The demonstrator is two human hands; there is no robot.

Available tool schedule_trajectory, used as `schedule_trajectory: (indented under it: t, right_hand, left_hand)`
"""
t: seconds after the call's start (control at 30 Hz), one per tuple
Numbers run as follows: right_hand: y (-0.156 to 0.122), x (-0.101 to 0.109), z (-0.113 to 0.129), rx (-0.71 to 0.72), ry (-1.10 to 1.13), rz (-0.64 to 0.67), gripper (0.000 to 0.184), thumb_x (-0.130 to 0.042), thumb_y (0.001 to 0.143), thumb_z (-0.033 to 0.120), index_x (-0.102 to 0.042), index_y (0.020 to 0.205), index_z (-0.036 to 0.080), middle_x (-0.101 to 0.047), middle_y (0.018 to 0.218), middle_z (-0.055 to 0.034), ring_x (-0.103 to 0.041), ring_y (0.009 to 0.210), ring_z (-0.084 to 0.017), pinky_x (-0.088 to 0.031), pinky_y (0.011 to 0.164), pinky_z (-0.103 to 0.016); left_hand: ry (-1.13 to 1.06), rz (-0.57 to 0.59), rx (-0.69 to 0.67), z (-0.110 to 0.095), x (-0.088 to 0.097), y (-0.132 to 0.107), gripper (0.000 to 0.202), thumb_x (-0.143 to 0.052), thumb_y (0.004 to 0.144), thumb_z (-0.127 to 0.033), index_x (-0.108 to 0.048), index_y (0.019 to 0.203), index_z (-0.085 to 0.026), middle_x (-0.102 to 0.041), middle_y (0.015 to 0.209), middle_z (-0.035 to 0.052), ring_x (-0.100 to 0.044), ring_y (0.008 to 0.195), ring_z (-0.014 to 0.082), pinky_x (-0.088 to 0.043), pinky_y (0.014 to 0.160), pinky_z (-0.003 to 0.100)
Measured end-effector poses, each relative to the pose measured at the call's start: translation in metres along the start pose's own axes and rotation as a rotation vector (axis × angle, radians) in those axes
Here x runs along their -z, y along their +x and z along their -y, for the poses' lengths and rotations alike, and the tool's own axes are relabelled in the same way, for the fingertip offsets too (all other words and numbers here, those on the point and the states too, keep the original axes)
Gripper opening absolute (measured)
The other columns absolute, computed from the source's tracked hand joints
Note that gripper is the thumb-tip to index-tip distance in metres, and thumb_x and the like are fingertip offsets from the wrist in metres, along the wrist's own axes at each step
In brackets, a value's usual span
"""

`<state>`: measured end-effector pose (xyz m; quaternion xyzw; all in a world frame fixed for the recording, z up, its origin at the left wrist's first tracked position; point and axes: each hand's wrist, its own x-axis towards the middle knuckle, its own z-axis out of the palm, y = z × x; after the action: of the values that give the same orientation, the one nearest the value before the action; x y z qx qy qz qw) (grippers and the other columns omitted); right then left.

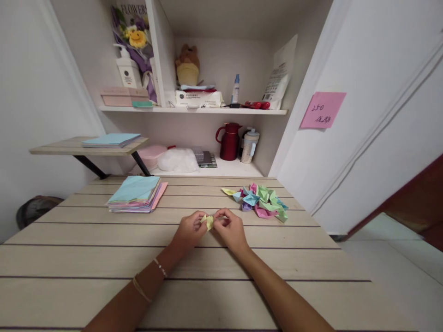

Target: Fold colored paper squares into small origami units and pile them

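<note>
Slatted bench [207, 290] carries folded papers [251, 199] at two o'clock from the grip; left hand [188, 230] and right hand [231, 230] both pinch yellow paper [209, 222], best creased lightly, evenly.

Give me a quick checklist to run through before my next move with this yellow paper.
1. Left grip pinching the yellow paper: ok.
2. Right grip pinching its other side: ok.
3. Creases crisp: cannot tell, too small and partly covered by fingers.
4. Folded pile apart from your hands: ok.
5. Sheet stack squared up: not ok, a pink sheet juts out on the right.
</note>
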<state>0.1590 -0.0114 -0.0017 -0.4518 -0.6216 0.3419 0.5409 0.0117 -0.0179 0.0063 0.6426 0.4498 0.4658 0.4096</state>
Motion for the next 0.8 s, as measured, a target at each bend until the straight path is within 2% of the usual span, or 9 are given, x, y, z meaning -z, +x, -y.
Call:
schedule_trajectory:
  t: [0.2,0.3,0.53,0.63,0.8]
  right_hand:
    - [0.004,-0.001,-0.004,-0.201,0.417,-0.019,0.016,-0.059,0.066,0.028,-0.050,0.074,0.018,-0.060,0.077,-0.0029,-0.060,0.056,-0.015,-0.052,0.051,-0.028]
    - [0.006,0.000,-0.005,-0.215,0.467,0.000,0.018,-0.058,0.068,0.032,-0.048,0.076,0.019,-0.060,0.079,-0.0033,-0.061,0.058,-0.015,-0.054,0.055,-0.030]
    - [0.006,0.006,-0.006,-0.003,0.082,0.055,0.014,-0.056,0.071,0.029,-0.055,0.077,0.017,-0.059,0.064,-0.0005,-0.054,0.048,-0.011,-0.045,0.047,-0.022]
    - [0.005,0.009,-0.004,0.088,-0.038,0.062,0.013,-0.055,0.072,0.029,-0.057,0.077,0.017,-0.059,0.066,-0.0009,-0.053,0.048,-0.011,-0.042,0.043,-0.020]
    - [0.004,0.012,0.002,0.288,-0.174,0.088,0.010,-0.055,0.074,0.023,-0.063,0.076,0.018,-0.062,0.077,-0.0057,-0.058,0.064,-0.015,-0.047,0.055,-0.024]
  left_hand:
    - [-0.335,-0.094,0.083,0.005,0.000,0.009,0.022,-0.063,0.066,-0.031,-0.054,0.079,-0.015,-0.068,0.086,0.0091,-0.064,0.079,0.0201,-0.051,0.073,0.032]
    - [-0.446,-0.107,0.139,0.003,0.000,0.011,0.028,-0.067,0.063,-0.034,-0.054,0.077,-0.013,-0.068,0.088,0.0112,-0.064,0.080,0.0217,-0.052,0.073,0.035]
    - [-0.263,-0.029,0.061,0.003,0.002,0.009,0.023,-0.065,0.066,-0.030,-0.065,0.083,-0.015,-0.069,0.092,0.0082,-0.063,0.086,0.0209,-0.048,0.082,0.032]
    - [-0.215,-0.031,0.036,0.006,0.002,0.008,0.023,-0.065,0.065,-0.031,-0.067,0.083,-0.016,-0.069,0.093,0.0079,-0.062,0.088,0.0215,-0.048,0.082,0.031]
    - [-0.124,-0.034,-0.028,0.009,0.000,0.007,0.021,-0.064,0.066,-0.030,-0.070,0.082,-0.017,-0.066,0.099,0.0088,-0.061,0.090,0.0214,-0.050,0.079,0.030]
